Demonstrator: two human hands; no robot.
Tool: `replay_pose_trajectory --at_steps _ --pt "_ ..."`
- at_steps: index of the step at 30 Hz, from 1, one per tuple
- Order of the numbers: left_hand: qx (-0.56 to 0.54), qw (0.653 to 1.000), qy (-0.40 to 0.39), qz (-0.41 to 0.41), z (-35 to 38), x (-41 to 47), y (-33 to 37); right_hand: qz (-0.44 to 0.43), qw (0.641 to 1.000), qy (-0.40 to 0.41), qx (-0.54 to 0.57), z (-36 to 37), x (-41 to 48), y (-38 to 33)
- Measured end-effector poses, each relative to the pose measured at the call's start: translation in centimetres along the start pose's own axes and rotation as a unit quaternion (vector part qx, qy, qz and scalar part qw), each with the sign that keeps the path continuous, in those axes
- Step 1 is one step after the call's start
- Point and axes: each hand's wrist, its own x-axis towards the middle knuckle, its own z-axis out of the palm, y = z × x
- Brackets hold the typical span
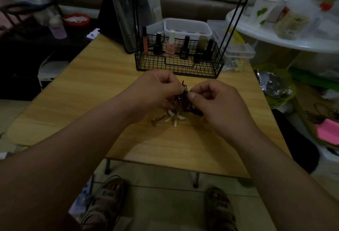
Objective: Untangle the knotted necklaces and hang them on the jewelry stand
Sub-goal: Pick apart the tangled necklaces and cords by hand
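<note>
A knot of dark brown necklace cords (181,100) hangs between my two hands above the middle of the wooden table (91,91). White shell pendants (175,118) and a small metal clasp piece (157,120) from the tangle lie on the tabletop below. My left hand (156,89) pinches the cords from the left, fingers curled. My right hand (216,100) pinches them from the right near a small silver chain link (186,89). Two thin black rods (234,16) rise behind the basket; I cannot tell whether they belong to a jewelry stand.
A black wire basket (178,64) with several nail polish bottles stands just behind my hands. Clear plastic boxes (238,51) sit behind and to its right. A dark upright panel (128,10) stands at the back. A white round table (286,36) with clutter is at right.
</note>
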Motion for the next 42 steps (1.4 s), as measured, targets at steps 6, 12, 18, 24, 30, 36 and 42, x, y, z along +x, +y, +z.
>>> replay_pose_trajectory --at_steps 6,12,18,24,30,36,42 --pt "0.033 0.999 -0.022 0.006 -0.24 -0.20 0.03 -0.025 0.999 -0.036 -0.021 -0.37 0.21 0.32" --pt "0.055 0.998 -0.030 0.019 -0.17 -0.36 0.08 -0.046 0.996 -0.056 -0.055 -0.12 0.20 0.38" --pt "0.067 0.996 -0.065 0.011 0.27 -0.67 0.13 -0.067 0.995 0.013 -0.073 0.14 0.01 0.25" --pt "0.072 0.995 -0.064 0.033 0.09 -0.83 0.28 0.055 0.990 -0.045 0.125 -0.34 0.22 -0.06" --pt "0.064 0.995 -0.075 0.036 0.23 -0.95 0.17 0.158 0.931 -0.108 0.310 -0.31 0.24 -0.54" --pt "0.045 0.995 -0.080 0.027 0.30 -0.93 0.03 0.113 0.951 -0.101 0.270 -0.37 0.34 -0.38" --pt "0.061 0.997 0.014 0.050 0.56 -0.44 -0.52 0.095 0.970 -0.067 0.212 0.00 0.67 0.38"
